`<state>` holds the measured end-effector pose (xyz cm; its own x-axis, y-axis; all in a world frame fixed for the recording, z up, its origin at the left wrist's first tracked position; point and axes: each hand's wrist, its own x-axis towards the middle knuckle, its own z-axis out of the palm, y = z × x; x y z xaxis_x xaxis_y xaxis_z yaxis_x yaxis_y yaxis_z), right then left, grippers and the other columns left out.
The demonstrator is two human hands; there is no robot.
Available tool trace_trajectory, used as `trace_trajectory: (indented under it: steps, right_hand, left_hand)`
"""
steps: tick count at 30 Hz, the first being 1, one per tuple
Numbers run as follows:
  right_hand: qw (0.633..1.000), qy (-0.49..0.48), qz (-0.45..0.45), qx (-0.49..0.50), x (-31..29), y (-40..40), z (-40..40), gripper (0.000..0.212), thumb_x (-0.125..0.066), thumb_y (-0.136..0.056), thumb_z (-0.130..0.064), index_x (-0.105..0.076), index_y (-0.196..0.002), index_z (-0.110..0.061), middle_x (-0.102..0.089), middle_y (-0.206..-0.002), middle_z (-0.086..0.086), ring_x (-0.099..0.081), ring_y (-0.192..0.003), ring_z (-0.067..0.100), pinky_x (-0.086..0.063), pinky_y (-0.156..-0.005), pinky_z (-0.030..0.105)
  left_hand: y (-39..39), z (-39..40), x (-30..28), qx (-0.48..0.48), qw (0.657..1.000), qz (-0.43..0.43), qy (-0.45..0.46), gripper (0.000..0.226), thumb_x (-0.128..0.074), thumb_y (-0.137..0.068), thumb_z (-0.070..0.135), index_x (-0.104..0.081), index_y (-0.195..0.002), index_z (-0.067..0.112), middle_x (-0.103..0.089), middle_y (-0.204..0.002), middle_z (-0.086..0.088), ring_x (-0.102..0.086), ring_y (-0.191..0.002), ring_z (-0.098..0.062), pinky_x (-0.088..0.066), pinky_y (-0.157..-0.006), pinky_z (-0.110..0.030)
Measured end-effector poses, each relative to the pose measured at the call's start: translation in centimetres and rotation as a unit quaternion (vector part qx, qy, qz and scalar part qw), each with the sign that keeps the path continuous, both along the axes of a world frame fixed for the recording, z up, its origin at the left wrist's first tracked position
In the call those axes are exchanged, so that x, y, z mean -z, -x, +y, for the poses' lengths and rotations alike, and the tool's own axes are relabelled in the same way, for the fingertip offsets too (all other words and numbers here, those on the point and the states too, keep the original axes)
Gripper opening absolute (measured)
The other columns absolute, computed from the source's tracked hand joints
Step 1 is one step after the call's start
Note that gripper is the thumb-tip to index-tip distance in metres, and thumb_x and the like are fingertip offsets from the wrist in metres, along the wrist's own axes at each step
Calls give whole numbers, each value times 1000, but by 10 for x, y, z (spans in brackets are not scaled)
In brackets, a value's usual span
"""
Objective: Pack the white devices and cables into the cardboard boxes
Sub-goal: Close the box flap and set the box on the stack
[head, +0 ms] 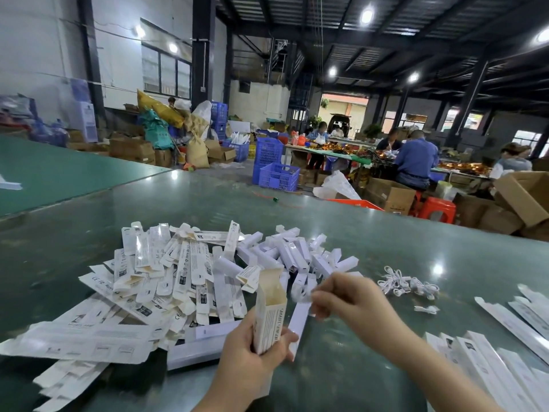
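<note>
The left hand (252, 337) grips an upright box (269, 316), its top flaps open. The right hand (344, 295) pinches a white device (300, 319) and what looks like a cable beside the mouth, not yet inside. Packed boxes (487, 370) lie at the right of the counter (386, 242). Flat boxes (166, 281), loose devices (297, 254) and cables (407, 285) are piled beyond, so I judge most of the packing remains.
</note>
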<state>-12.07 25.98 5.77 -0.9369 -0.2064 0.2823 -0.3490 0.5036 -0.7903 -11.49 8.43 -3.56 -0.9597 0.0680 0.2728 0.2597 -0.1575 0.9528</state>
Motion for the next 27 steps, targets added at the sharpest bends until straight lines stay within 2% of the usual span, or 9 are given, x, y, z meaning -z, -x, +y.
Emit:
trace_trajectory:
  steps: [2, 5, 10, 12, 15, 17, 21, 24, 27]
  right_hand:
    - [999, -18, 2, -37, 5, -8, -12, 20, -63, -88, -9, -62, -70, -17, -68, -60, -6, -62, -55, 5, -46, -60, 14]
    - [999, -30, 39, -14, 12, -10, -21, 24, -63, -88, -12, -59, -68, -25, -67, -59, -12, -61, -56, 0, -42, -59, 9]
    - [999, -12, 39, 3, 19, -5, -31, 25, -60, -91, -16, -53, -70, -29, -71, -91, -17, -66, -81, 6, -53, -75, 27]
    - [1000, 4, 11, 0, 23, -4, -34, 21, -57, -92, -20, -54, -72, -26, -71, -93, -15, -65, -83, 10, -54, -76, 31]
    - [993, 88, -76, 5, 26, 0, -38, 17, -55, -93, -17, -60, -77, -18, -70, -85, 6, -64, -72, 14, -56, -67, 30]
    - [986, 127, -107, -22, 27, -1, -38, 21, -54, -94, -10, -67, -83, -22, -68, -78, 6, -62, -64, 12, -53, -63, 24]
    - [992, 89, -67, -60, 25, 0, -30, 47, -51, -92, 0, -72, -93, -42, -72, -88, -3, -58, -66, 7, -47, -66, 18]
    - [992, 54, -54, -96, 22, 1, -26, 49, -46, -86, -1, -73, -93, -42, -63, -93, -7, -55, -62, 8, -45, -65, 19]
    - [993, -15, -43, -108, 22, 1, -24, 45, -45, -91, -1, -69, -104, -37, -58, -99, -13, -58, -70, 8, -49, -71, 25]
  left_hand:
    - [-1, 0, 1, -14, 1000, -3, -14, 35, -78, -70, 6, -67, -100, 20, -73, -76, -8, -70, -64, -25, -55, -60, -24]
    - [-1, -2, 4, -27, 1000, -7, -9, 26, -79, -64, 20, -69, -87, 19, -74, -76, -9, -70, -62, -26, -55, -58, -24]
    - [-1, 0, 5, -50, 998, -4, -22, 29, -79, -55, 32, -72, -82, 25, -74, -76, -8, -71, -64, -25, -57, -60, -26]
    - [-2, 1, 4, -59, 998, 10, -15, 17, -77, -65, 19, -71, -81, 20, -75, -75, -6, -72, -66, -21, -55, -59, -20]
    - [-3, 0, 6, -67, 997, 27, -2, 29, -74, -75, -4, -69, -91, 20, -75, -79, -1, -71, -67, -15, -52, -57, -16]
    - [-3, -1, 6, -70, 997, 33, 8, 31, -73, -75, -5, -68, -91, 21, -75, -78, -2, -71, -67, -16, -53, -57, -18]
    - [-1, -1, 7, -63, 998, 29, 6, 24, -72, -78, -2, -69, -92, 17, -73, -72, -6, -71, -67, -18, -53, -60, -19]
    - [1, -1, 8, -69, 997, 26, -17, 15, -73, -80, 6, -68, -88, 17, -72, -68, -10, -69, -64, -19, -53, -60, -21]
    - [1, -1, 8, -62, 997, 34, -25, 10, -72, -82, 8, -67, -90, 11, -70, -67, -12, -67, -61, -17, -52, -60, -21]
